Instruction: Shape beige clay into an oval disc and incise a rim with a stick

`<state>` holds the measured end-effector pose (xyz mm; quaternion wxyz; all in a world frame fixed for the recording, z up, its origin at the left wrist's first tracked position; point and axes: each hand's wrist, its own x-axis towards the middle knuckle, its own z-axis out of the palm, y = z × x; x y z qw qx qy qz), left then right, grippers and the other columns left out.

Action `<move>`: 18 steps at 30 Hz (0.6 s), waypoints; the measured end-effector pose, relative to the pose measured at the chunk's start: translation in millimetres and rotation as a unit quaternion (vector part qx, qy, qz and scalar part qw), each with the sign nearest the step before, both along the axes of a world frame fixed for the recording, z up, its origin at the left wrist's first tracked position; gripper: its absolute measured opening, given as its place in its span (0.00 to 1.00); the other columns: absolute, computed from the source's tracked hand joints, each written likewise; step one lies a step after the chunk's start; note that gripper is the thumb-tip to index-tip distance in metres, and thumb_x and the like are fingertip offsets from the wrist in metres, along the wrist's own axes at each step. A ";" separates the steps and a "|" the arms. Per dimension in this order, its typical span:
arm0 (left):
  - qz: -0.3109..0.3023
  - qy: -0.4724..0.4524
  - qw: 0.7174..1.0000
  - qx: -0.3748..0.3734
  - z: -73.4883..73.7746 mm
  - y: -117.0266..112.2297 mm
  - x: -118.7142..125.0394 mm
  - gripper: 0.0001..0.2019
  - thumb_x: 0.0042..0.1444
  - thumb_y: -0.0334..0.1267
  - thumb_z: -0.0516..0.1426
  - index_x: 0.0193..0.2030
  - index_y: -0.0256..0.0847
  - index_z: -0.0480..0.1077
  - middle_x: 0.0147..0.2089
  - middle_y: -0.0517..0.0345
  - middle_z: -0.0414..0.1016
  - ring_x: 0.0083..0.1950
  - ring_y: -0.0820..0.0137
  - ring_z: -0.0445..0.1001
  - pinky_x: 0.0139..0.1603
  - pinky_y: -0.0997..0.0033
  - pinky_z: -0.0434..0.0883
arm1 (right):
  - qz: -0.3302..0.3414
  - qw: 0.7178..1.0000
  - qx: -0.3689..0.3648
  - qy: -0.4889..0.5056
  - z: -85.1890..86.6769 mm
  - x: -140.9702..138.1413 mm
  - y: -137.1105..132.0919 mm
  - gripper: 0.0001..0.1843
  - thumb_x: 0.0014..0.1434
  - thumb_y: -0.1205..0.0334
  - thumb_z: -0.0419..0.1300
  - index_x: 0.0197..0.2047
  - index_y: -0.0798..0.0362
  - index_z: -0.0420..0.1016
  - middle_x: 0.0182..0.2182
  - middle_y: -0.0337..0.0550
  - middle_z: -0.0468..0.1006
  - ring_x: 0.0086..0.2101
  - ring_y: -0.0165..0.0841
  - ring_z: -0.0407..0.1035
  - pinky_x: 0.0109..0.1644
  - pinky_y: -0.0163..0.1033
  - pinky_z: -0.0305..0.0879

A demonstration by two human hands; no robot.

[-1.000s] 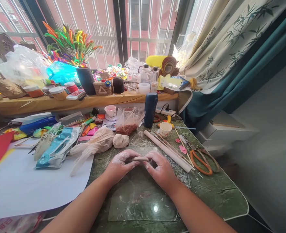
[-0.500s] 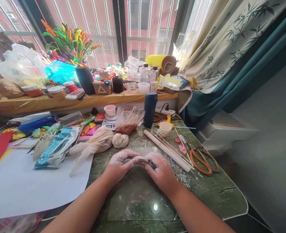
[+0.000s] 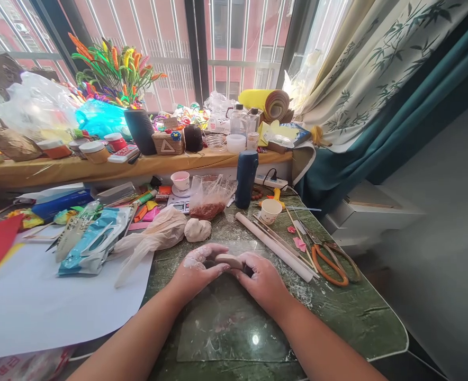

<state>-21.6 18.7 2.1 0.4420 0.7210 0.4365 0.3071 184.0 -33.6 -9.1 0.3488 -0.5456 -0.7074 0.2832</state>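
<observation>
Over clear sheeting (image 3: 234, 317), a clay-like piece (image 3: 229, 260) is gripped by left hand (image 3: 198, 267) and right hand (image 3: 261, 272), presumably for steadiness.

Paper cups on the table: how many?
2: one cup left of the dark blue cylinder, the other cup right of it, nearer the camera; more may be hidden.

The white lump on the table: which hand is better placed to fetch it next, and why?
Probably the left hand: the white lump sits just beyond it, while the right hand is farther across, nearer the pale rod. Both hold the rounded piece, so the left would first let go.
</observation>
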 end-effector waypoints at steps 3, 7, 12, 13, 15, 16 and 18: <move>-0.013 0.026 1.000 -0.006 -0.2 0.6 1.3 0.11 0.54 0.36 0.64 0.45 0.43 0.78 0.42 0.59 0.84 0.44 0.63 0.81 0.47 0.67 0.76 | -0.014 1.000 -0.013 0.012 1.7 0.9 -0.5 0.03 0.63 0.61 0.63 0.40 0.48 0.79 0.36 0.40 0.82 0.38 0.37 0.74 0.42 0.39 0.65; -0.024 0.054 0.998 0.034 3.9 1.6 -0.6 0.10 0.55 0.34 0.63 0.45 0.45 0.79 0.42 0.61 0.84 0.44 0.64 0.81 0.49 0.68 0.74 | -0.018 1.000 -0.018 0.005 2.2 0.5 0.1 0.04 0.64 0.59 0.63 0.39 0.48 0.79 0.36 0.41 0.82 0.38 0.38 0.74 0.42 0.40 0.65; -0.062 0.121 0.987 0.090 2.9 3.2 -3.5 0.14 0.53 0.35 0.65 0.48 0.46 0.78 0.46 0.59 0.83 0.47 0.62 0.80 0.50 0.67 0.74 | -0.030 0.999 -0.029 -0.005 0.1 -0.1 1.5 0.04 0.63 0.61 0.63 0.40 0.48 0.79 0.37 0.41 0.82 0.39 0.39 0.74 0.43 0.41 0.65; -0.062 0.134 0.984 0.096 1.7 3.2 -3.4 0.13 0.52 0.35 0.66 0.47 0.45 0.79 0.45 0.58 0.83 0.46 0.61 0.80 0.49 0.67 0.74 | -0.035 0.999 -0.029 -0.006 -0.2 0.2 1.2 0.04 0.62 0.62 0.63 0.40 0.48 0.79 0.37 0.41 0.82 0.39 0.40 0.74 0.44 0.41 0.65; -0.056 0.140 0.983 0.104 0.0 2.5 -2.8 0.10 0.54 0.35 0.64 0.44 0.45 0.79 0.44 0.58 0.83 0.45 0.62 0.79 0.49 0.66 0.74 | -0.036 0.999 -0.020 0.006 -0.5 0.9 0.1 0.04 0.62 0.63 0.63 0.41 0.47 0.79 0.38 0.41 0.82 0.42 0.40 0.74 0.46 0.42 0.66; -0.053 0.139 0.983 0.111 -0.2 1.7 -2.3 0.10 0.55 0.34 0.63 0.44 0.45 0.79 0.44 0.58 0.83 0.45 0.62 0.79 0.50 0.66 0.73 | -0.034 0.999 -0.014 0.017 -0.5 1.2 -0.8 0.05 0.62 0.63 0.63 0.41 0.47 0.79 0.39 0.41 0.82 0.42 0.40 0.74 0.47 0.42 0.66; -0.050 0.143 0.979 0.136 0.6 0.0 -1.5 0.10 0.56 0.34 0.62 0.44 0.46 0.78 0.43 0.58 0.82 0.45 0.63 0.78 0.51 0.66 0.72 | -0.039 0.999 -0.011 0.027 -0.5 1.5 -2.5 0.04 0.63 0.61 0.63 0.40 0.47 0.79 0.38 0.41 0.82 0.41 0.40 0.74 0.45 0.41 0.66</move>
